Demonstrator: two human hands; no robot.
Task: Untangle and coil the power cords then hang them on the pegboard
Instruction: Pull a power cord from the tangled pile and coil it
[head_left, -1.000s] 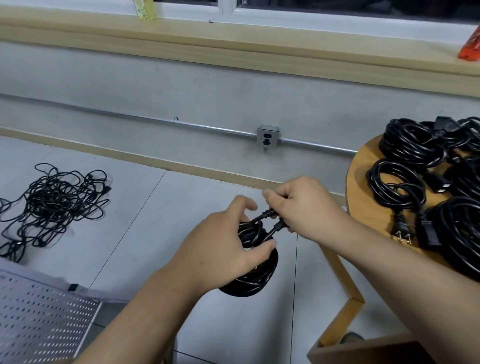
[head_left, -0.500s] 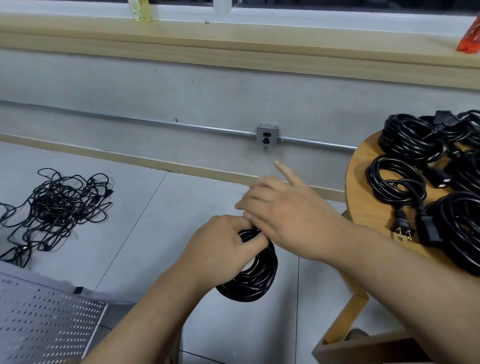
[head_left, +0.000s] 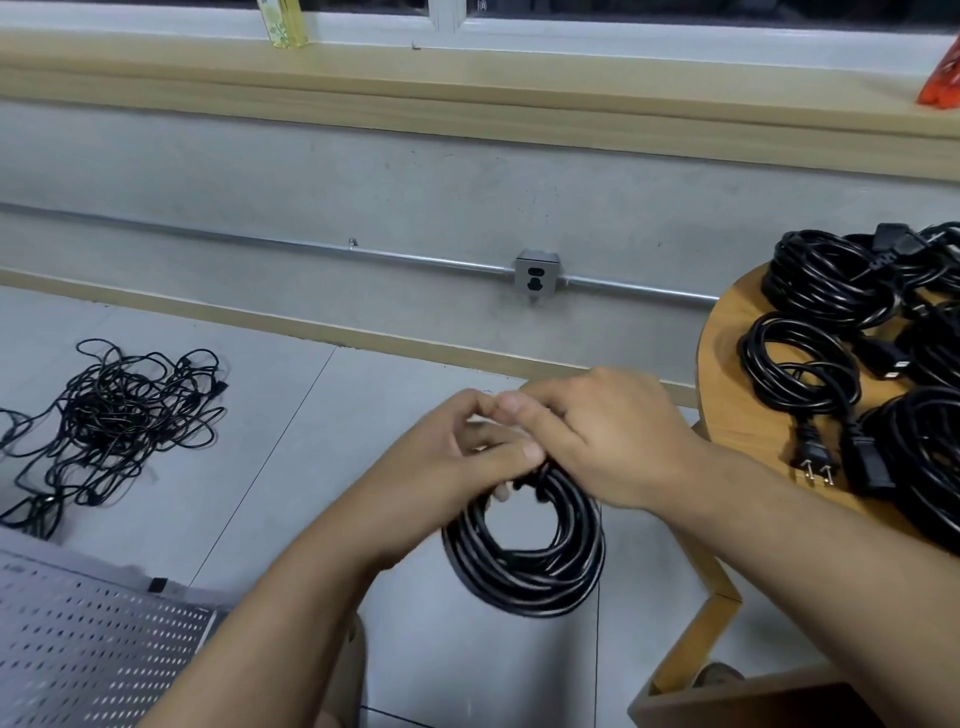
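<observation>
Fingers (head_left: 470, 410) of your left hand (head_left: 447, 467) curl round the top of the black coiled power cord (head_left: 524, 571), with one fingertip showing inside the ring, so that hand is clamped on the coil. Your right hand (head_left: 608, 441) lies over the same top edge, its bent fingers meeting the left forefinger. Whether it pinches a strand underneath is hidden, so its grip cannot be told.

The coil hangs below both hands as a tidy ring, held in the air above the grey tiled floor (head_left: 291, 467). To your right stands the round wooden table (head_left: 737, 374), where several more black coiled cords (head_left: 826, 280) lie close together, one with its two-pin plug (head_left: 815, 462) pointing towards you. At lower left you see a corner of the white perforated metal pegboard (head_left: 88, 649). Farther left on the floor sprawls a loose tangle of thin black cords (head_left: 119, 415), well apart from the coil.

On the grey wall ahead, a metal conduit pipe (head_left: 415, 260) runs to a small grey socket box (head_left: 537, 273). Above it a pale wooden window sill (head_left: 467, 88) carries a yellow bottle (head_left: 283, 26).
</observation>
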